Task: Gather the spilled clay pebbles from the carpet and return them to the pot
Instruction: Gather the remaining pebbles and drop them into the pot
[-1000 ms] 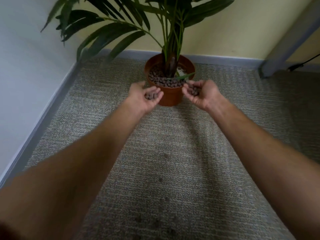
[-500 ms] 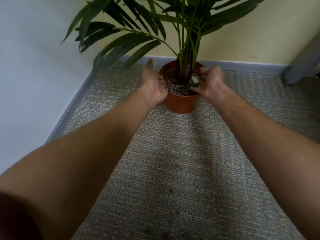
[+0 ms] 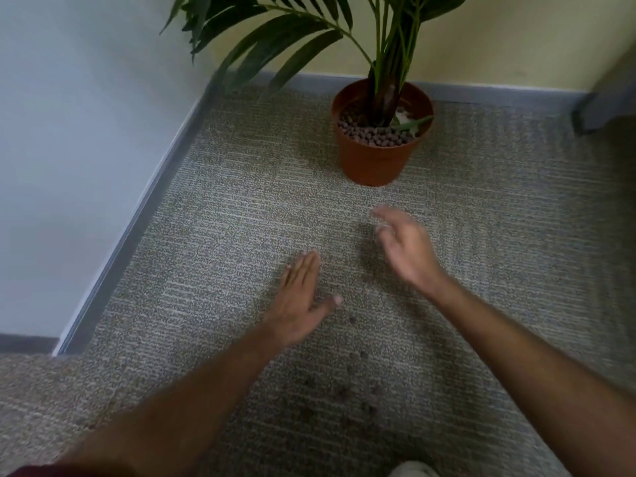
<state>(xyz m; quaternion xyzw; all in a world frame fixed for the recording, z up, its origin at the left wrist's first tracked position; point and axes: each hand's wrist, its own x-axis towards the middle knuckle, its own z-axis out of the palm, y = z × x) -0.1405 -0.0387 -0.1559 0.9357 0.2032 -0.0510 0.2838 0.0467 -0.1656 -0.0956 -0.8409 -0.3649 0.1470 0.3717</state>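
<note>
An orange plastic pot (image 3: pixel 373 160) with a green palm stands on the grey carpet near the back wall, its top filled with brown clay pebbles (image 3: pixel 370 134). Several spilled pebbles (image 3: pixel 358 401) lie scattered on the carpet between my forearms, and one single pebble (image 3: pixel 352 319) rests just right of my left thumb. My left hand (image 3: pixel 299 297) is flat and open, palm down, low over the carpet. My right hand (image 3: pixel 406 249) is blurred, fingers apart and empty, hovering in front of the pot.
A white wall with a grey skirting board (image 3: pixel 137 215) runs along the left, meeting a yellow wall behind the pot. A grey post (image 3: pixel 605 101) stands at the right edge. Palm leaves (image 3: pixel 275 39) overhang the back-left carpet. A pale knee (image 3: pixel 413 469) shows at the bottom.
Both hands held pebbles beside the pot, tipped them over its rim, and have since pulled back toward me, empty, down to the carpet. The view has tilted downward.
</note>
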